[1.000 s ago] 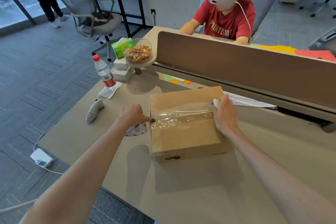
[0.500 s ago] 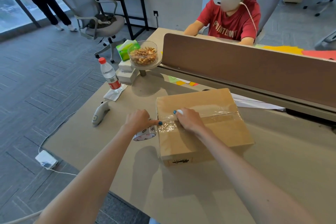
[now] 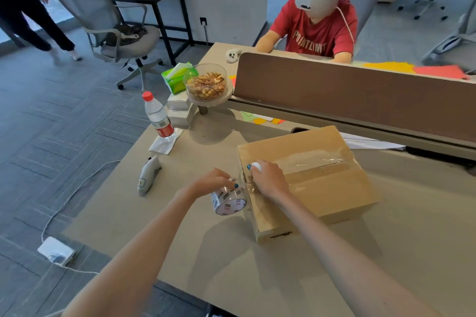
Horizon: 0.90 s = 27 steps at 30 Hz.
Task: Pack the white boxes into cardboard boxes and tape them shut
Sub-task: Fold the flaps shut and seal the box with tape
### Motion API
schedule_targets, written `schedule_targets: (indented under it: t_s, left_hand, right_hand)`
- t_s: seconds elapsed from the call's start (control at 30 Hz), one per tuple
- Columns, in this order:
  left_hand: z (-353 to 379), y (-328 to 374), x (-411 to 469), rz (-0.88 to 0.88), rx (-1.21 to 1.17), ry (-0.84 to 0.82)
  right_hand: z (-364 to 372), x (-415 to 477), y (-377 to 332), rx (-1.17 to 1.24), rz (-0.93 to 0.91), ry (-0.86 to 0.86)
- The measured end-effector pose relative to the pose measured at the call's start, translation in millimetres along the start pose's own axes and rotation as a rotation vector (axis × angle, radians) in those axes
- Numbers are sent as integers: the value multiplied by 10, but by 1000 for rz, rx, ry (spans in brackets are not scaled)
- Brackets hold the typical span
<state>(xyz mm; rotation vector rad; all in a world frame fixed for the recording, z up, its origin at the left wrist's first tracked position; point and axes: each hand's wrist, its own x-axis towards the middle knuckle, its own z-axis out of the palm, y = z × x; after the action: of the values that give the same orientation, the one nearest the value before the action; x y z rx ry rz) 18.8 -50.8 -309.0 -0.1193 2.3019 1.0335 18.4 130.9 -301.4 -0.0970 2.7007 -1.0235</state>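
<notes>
A closed cardboard box (image 3: 324, 188) lies on the desk with a strip of clear tape (image 3: 309, 162) along its top seam. My left hand (image 3: 215, 183) grips a roll of clear printed tape (image 3: 228, 203) just off the box's left edge, and tape runs from the roll to the box. My right hand (image 3: 269, 180) rests on the box's left top edge over the tape, closed around a small white object (image 3: 256, 166). Two white boxes (image 3: 179, 110) are stacked at the far left of the desk.
A water bottle (image 3: 158, 117), a glass bowl of nuts (image 3: 206, 83) on a stand, a green tissue pack (image 3: 175, 77) and a grey handheld device (image 3: 148, 175) stand to the left. A brown divider (image 3: 360, 95) crosses the back, with a person in red (image 3: 316, 31) behind it.
My right hand slid along the tape from the box's right end to its left edge. My left hand stayed beside the box, and the roll under it now shows more.
</notes>
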Motion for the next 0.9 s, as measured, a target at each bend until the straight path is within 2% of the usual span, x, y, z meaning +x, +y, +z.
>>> schedule_targets:
  t_s: [0.2,0.27,0.37,0.53,0.63,0.7,0.83,0.9]
  left_hand:
    - [-43,-83,14,98,86,-59]
    - [6,-142,24,138,119,-9]
    - [78,-214,-2,180,300,131]
    - [60,-324,-147,20,425,313]
    - [77,-336,-188,0,507,371]
    - [68,-335,-177,33,538,364]
    - [-87,-461,-228,153,469,187]
    - [-115,-521,-247,196,436,194]
  right_hand:
    - [125,33,-109,-142,43,24]
    - [150,25,-100,-170,44,50]
    - [164,25,-96,-193,32,79]
    - [180,39,-59,-190,54,107]
    - [190,21,-84,-187,69,112]
    - [188,8,-105,-179,79,114]
    - [172,-51,-187,-125,110,89]
    - [172,-74,-203,-125,115,71]
